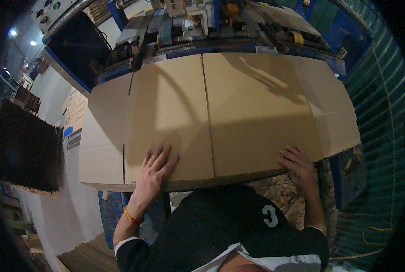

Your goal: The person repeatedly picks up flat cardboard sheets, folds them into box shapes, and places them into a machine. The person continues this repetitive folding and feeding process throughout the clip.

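Note:
A stack of flat cardboard box blanks (252,115) lies in front of me, its far edge against a blue machine (198,47). Slots and crease lines run across the top sheet. Toward the near edge, left of the middle slot, my left hand (156,167) rests flat on the cardboard with its fingers spread. My right hand (297,165) lies at the near right edge, fingers stretched over the top sheet; its thumb does not show clearly. Neither hand is wrapped round anything.
Rollers and belts sit in the machine beyond the stack. A dark pile of cardboard (28,145) stands at the left, near a printed cardboard stack (75,111). Cardboard scraps (277,195) litter the floor below. Green corrugated sheeting (379,131) rises along the right.

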A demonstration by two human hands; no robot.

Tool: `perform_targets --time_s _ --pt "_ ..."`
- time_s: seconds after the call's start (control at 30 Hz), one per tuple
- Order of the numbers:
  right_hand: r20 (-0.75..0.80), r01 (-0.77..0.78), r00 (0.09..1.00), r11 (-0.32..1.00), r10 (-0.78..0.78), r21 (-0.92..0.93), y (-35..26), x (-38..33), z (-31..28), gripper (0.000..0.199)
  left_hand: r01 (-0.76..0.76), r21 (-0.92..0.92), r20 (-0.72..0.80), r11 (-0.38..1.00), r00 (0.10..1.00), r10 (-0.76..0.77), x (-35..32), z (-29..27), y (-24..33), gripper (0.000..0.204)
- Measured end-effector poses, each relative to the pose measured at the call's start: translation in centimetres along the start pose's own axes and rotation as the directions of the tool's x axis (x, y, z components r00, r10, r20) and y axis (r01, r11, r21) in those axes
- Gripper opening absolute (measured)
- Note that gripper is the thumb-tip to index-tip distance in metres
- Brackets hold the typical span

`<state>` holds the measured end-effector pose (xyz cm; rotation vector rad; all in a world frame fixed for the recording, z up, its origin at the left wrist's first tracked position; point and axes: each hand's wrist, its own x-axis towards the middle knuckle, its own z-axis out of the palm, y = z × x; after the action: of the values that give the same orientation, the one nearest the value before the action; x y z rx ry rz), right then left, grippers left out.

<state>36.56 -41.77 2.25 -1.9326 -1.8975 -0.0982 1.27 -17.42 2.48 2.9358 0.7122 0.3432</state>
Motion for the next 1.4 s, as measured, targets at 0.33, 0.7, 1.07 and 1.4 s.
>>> perform_targets --time_s 0.33,0.7,1.07,1.4 --pt "0.116 0.144 0.986 0.973 -0.124 -0.181 9.1 10.8 2.0 0.044 0.005 -0.062 -0.229 0.998 0.973 -0.019 8.4 0.5 -5.9 0.052" --pt "-0.004 -0.289 0.947 0.851 0.32 -0.437 12.1 22.6 6.3 0.055 0.284 0.055 -0.472 0.957 0.852 -0.226 21.2 2.6 -12.2 0.064" --pt "-0.793 -0.892 0.225 0.448 0.566 0.067 17.9 -2.7 0.8 0.069 0.838 -0.029 -0.617 0.545 0.414 -0.67 -14.4 5.6 -21.9 0.043" --pt "-0.751 -0.728 0.065 0.546 0.657 0.414 22.8 -4.8 1.7 0.06 0.849 -0.387 -0.55 0.361 0.102 -0.829 -7.9 0.6 -13.0 0.05"
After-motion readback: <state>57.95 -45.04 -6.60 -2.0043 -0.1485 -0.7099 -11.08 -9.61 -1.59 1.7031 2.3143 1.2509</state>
